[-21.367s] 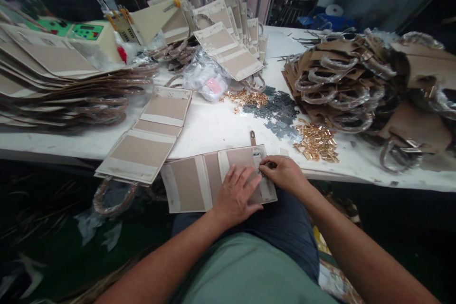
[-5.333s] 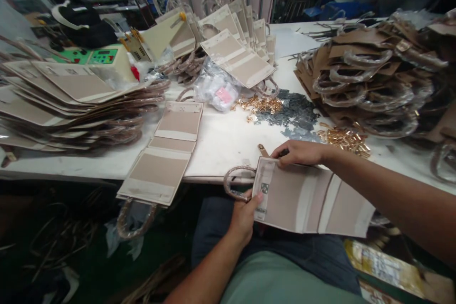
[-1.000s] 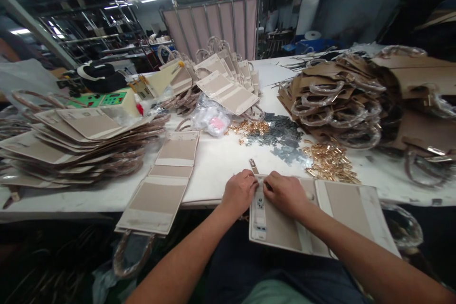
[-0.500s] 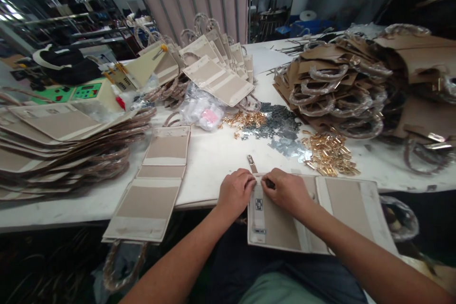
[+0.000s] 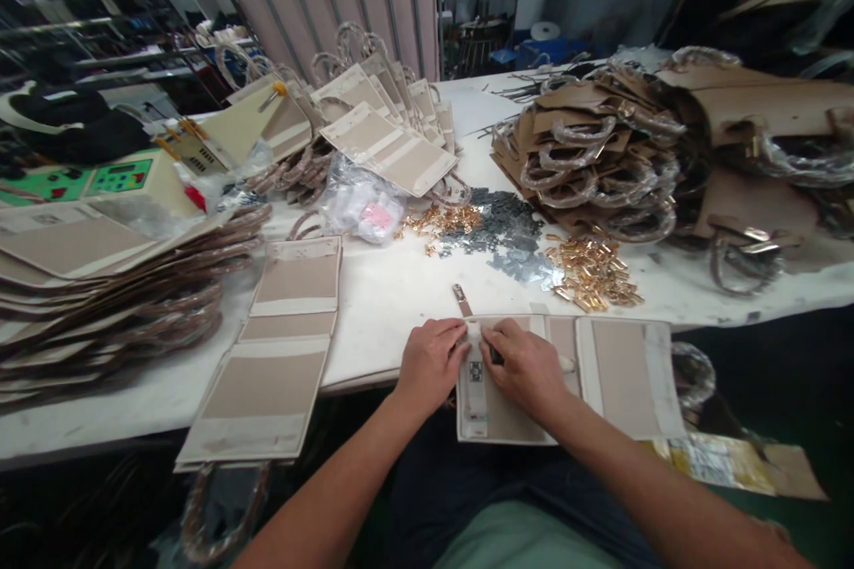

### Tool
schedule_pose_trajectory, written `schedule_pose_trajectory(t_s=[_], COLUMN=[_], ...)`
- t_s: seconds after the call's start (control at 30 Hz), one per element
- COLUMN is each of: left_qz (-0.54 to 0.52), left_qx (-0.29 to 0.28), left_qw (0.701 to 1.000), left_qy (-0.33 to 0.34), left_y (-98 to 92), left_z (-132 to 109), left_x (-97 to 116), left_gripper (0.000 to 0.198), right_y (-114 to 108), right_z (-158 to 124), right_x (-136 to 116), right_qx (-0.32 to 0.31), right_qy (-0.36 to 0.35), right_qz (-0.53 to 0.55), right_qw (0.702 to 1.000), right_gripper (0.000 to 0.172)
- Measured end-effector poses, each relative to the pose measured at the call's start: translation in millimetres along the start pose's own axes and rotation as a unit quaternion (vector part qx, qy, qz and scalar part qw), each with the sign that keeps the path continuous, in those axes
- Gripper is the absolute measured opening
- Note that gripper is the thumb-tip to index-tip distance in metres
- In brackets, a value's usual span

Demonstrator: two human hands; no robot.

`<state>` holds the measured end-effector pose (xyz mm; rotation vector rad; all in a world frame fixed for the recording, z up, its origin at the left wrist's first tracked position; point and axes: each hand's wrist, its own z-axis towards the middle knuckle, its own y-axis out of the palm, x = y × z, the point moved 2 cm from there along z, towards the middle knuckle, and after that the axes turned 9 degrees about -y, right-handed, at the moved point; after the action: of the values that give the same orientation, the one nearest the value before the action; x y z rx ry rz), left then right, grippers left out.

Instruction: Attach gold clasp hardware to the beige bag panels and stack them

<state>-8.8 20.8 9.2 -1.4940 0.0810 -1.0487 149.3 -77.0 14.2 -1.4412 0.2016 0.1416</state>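
An unfolded beige handbag body (image 5: 620, 364) lies at the table's front edge, its lining side up, with a plastic-wrapped handle (image 5: 694, 373) at its right end. My left hand (image 5: 431, 364) is closed, its fingertips pinching the bag's upper left corner. Close beside it, the fingers of my right hand (image 5: 527, 369) are curled and pressed on the same end; a small dark spot shows under them, too hidden to name. A square metal fitting (image 5: 476, 371) sits in the pale strip below the fingertips. Beyond the corner, a narrow tab with a metal end (image 5: 460, 295) sticks out.
Gold-coloured hardware pieces (image 5: 593, 271) and dark flat metal plates (image 5: 507, 227) lie in heaps behind my hands. Another opened bag body (image 5: 267, 391) overhangs the table edge at left. Stacked bag bodies (image 5: 100, 302) stand far left, brown ones (image 5: 587, 142) at back right.
The view has turned slightly to the right, so the table's contents sit further left. Both hands stay at the bag's corner, with small finger shifts; the bag body's right part lies flatter.
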Motion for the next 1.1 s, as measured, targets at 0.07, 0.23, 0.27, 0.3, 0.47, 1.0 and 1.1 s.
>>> schedule_pose_trajectory(t_s=[0.07,0.23,0.27,0.3,0.47,1.0,1.1], left_qz=[0.029,0.073,0.078,0.08,0.1,0.097,0.074], left_qx=[-0.029,-0.05,-0.046,-0.041,-0.029,-0.014,-0.007], left_qw=[0.999,0.996,0.995,0.995,0.993,0.994,0.996], left_qy=[0.023,0.033,0.034,0.038,0.057,0.052,0.04], left_y=[-2.2,-3.8,-3.4,-2.9,-1.5,-3.6,-1.8], left_z=[-6.4,-10.8,-10.5,-10.1,-10.3,-11.5,-12.3], left_x=[0.7,3.0,3.5,3.9,5.3,3.0,-0.7], left_gripper=[0.037,0.044,0.045,0.046,0.048,0.046,0.046], right_y=[0.7,0.7,0.3,-0.3,-5.2,-36.7,-55.1], right_z=[-0.7,2.2,3.2,4.1,8.2,29.4,62.8], right_x=[0.2,2.2,2.4,2.4,1.3,30.2,75.1], right_qx=[-0.002,-0.018,-0.021,-0.024,-0.033,-0.01,0.016], right_qy=[-0.004,-0.02,-0.023,-0.026,-0.035,-0.027,0.038], right_qz=[-0.002,0.0,0.002,0.004,0.01,0.053,0.012], right_qw=[1.0,1.0,1.0,0.999,0.999,0.998,0.999], right_gripper=[0.028,0.032,0.032,0.032,0.028,0.022,0.026])
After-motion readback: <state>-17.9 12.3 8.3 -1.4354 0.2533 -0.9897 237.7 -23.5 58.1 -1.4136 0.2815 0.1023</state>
